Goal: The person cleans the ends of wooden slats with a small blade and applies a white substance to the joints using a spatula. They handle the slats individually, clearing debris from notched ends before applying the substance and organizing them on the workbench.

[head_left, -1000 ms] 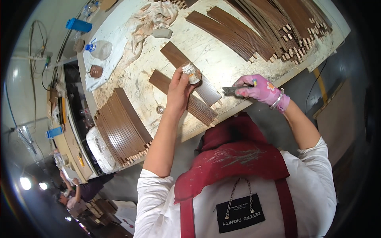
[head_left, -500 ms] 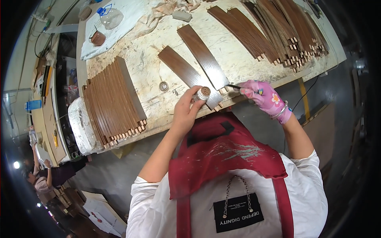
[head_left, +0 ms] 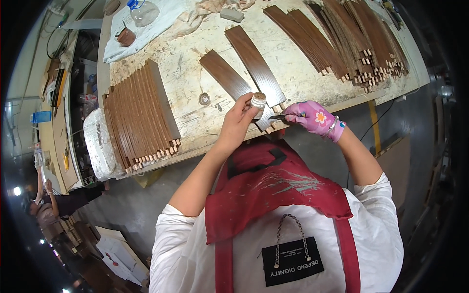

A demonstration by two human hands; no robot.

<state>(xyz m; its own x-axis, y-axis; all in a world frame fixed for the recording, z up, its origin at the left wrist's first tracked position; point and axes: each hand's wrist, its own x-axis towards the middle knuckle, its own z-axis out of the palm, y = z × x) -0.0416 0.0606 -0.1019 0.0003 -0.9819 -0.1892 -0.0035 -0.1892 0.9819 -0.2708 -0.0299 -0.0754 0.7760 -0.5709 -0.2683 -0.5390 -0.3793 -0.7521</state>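
Note:
My bare left hand (head_left: pixel 236 124) is closed around a small clear jar (head_left: pixel 257 102) with brown stuff at its mouth. In a pink flowered glove, my right hand (head_left: pixel 311 118) grips a thin dark tool (head_left: pixel 277 117); its exact kind is hard to make out. The tool's tip lies over the near end of a brown wooden slat (head_left: pixel 224 74), just below the jar. Beside it on the right lies a second brown slat (head_left: pixel 254 61), with pale dowels at its near end. A small round metallic piece (head_left: pixel 204 99) sits on the table to the left.
A row of brown slats (head_left: pixel 141 115) stands at the table's left, next to a foil-like wrapped block (head_left: pixel 100 141). More slats (head_left: pixel 342 44) are piled at the right. Farther back are a plastic jug (head_left: pixel 144 14), a brown pot (head_left: pixel 126 37) and a grey block (head_left: pixel 231 15). Another person (head_left: pixel 49 210) works far left.
My right hand has moved left with the tool, from the right slat's end to the left slat's end. My left hand and the jar have shifted slightly up and right.

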